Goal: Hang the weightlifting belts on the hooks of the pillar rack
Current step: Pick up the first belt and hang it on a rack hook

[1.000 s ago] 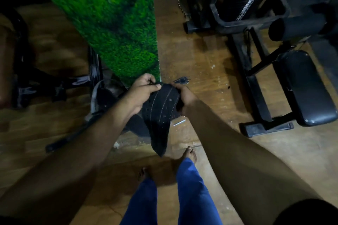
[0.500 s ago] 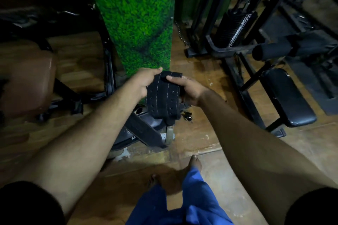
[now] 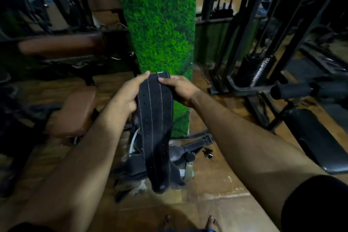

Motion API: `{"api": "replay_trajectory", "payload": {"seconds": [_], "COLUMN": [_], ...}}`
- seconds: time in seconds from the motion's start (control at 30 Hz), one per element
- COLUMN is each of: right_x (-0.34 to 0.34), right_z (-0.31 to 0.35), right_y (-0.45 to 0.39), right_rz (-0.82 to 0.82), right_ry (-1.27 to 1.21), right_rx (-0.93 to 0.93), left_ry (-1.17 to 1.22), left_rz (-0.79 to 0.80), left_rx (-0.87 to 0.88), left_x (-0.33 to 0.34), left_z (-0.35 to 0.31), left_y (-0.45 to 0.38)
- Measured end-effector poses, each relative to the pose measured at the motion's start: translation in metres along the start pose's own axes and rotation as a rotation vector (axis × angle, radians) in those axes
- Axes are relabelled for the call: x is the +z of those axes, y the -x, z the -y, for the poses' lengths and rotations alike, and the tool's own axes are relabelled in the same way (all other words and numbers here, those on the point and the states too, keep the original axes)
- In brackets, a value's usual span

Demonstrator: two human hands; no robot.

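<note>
A black weightlifting belt (image 3: 156,118) with white stitching and punched holes hangs lengthwise in front of me, its lower end dangling near the floor. My left hand (image 3: 128,94) grips its left edge near the top. My right hand (image 3: 178,88) grips the right edge, thumb lying over the top. Straight behind the belt rises the pillar (image 3: 160,24), wrapped in green artificial grass. No hooks show on its visible face. More dark belts (image 3: 188,147) lie in a heap on the floor at the pillar's foot.
A brown padded bench (image 3: 75,113) stands at left. A black weight-stack machine (image 3: 259,69) and a black padded bench (image 3: 316,137) fill the right. A small dark metal piece (image 3: 208,153) lies on the wooden floor by the heap. My bare toes (image 3: 188,221) show at the bottom.
Both hands have lifted the belt higher against the pillar and it now hangs out longer. My view has tilted up, showing more of the pillar and machines.
</note>
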State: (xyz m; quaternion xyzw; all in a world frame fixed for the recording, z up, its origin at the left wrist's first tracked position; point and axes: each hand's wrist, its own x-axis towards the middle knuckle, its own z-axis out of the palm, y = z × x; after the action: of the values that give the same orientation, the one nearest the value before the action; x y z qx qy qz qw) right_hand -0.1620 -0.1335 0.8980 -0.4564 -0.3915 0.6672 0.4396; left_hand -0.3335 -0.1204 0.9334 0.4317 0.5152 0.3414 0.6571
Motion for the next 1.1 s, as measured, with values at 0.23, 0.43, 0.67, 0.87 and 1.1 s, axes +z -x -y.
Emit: {"api": "replay_trajectory", "payload": {"seconds": [0.23, 0.43, 0.67, 0.87, 1.1], "right_x": [-0.017, -0.034, -0.016, -0.022, -0.002], "right_z": [0.029, 0.049, 0.062, 0.092, 0.093], "right_y": [0.032, 0.027, 0.042, 0.051, 0.026], "right_rz": [0.196, -0.043, -0.01, 0.001, -0.174], "right_ry": [0.217, -0.145, 0.124, -0.044, -0.097], "right_rx": [0.109, 0.053, -0.173, -0.102, -0.223], "left_ry": [-0.028, -0.098, -0.009, -0.055, -0.096], "left_rz": [-0.008, 0.188, -0.019, 0.001, 0.238], "left_rx": [0.126, 0.338, 0.278, 0.463, 0.351], "left_x": [0.013, 0.027, 0.037, 0.06, 0.025], "left_z": [-0.023, -0.016, -0.041, -0.038, -0.047], "left_y": [0.017, 0.039, 0.035, 0.034, 0.018]}}
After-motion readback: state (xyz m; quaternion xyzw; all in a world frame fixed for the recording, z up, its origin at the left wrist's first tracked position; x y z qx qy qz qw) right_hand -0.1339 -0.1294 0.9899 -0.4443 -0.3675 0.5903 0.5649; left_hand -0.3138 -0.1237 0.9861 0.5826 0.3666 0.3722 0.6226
